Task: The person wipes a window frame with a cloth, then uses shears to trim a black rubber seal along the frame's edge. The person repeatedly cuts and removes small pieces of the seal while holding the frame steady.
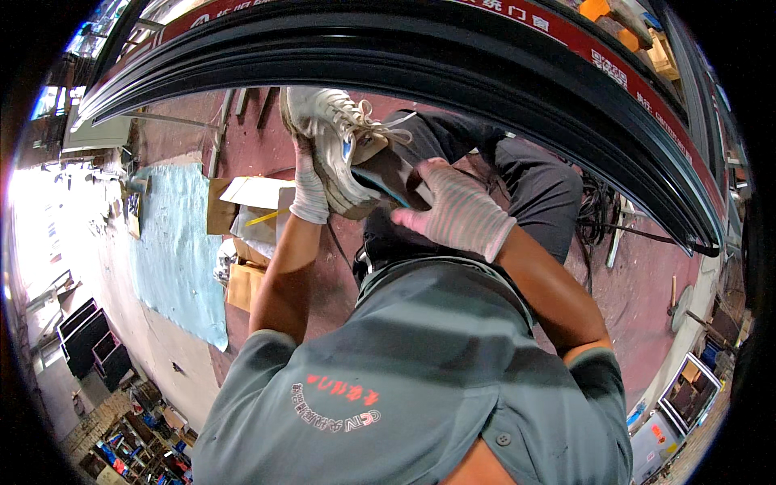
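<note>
A white sneaker with loose laces is held up in front of my body, toe pointing to the far left. My left hand, in a striped knit glove, grips it from the sole side; most of its fingers are hidden behind the shoe. A dark grey insole with a blue edge sticks out of the shoe's opening. My right hand, gloved too, pinches the near end of that insole between thumb and fingers. How far the insole reaches inside the shoe is hidden.
A long black frame profile with red tape crosses the far side, above my legs. Cardboard pieces and a light blue sheet lie on the left floor. Black cables coil at the right. A window frame stands lower right.
</note>
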### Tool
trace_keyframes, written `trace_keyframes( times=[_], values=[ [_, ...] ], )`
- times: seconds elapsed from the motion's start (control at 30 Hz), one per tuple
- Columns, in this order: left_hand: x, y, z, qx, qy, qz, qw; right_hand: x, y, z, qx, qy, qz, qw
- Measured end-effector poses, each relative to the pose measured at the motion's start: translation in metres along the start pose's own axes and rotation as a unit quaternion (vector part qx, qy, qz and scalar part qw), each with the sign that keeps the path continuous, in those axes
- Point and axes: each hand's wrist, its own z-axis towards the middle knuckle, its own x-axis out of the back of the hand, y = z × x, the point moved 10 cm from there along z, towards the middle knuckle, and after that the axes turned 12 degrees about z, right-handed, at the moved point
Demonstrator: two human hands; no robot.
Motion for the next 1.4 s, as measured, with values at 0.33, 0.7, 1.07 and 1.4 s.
trace_keyframes(
  times=[0.33, 0.7, 1.07, 1.4],
  values=[
    [-0.012, -0.037, -0.003, 0.055, 0.004, 0.005, 0.998, -0.011, -0.01, 0.027, 0.114, 0.167, -0.038, 0.979],
    [-0.029, -0.035, -0.002, 0.09, -0.073, -0.151, 0.982, 0.015, -0.029, -0.017, 0.191, 0.148, 0.016, 0.97],
    [-0.056, -0.036, -0.005, 0.127, -0.097, -0.073, 0.984, -0.035, -0.037, 0.002, 0.145, -0.103, -0.169, 0.969],
    [-0.063, -0.057, -0.015, 0.192, -0.129, -0.119, 0.966, -0.028, -0.052, -0.002, 0.175, -0.218, -0.152, 0.948]
  ],
)
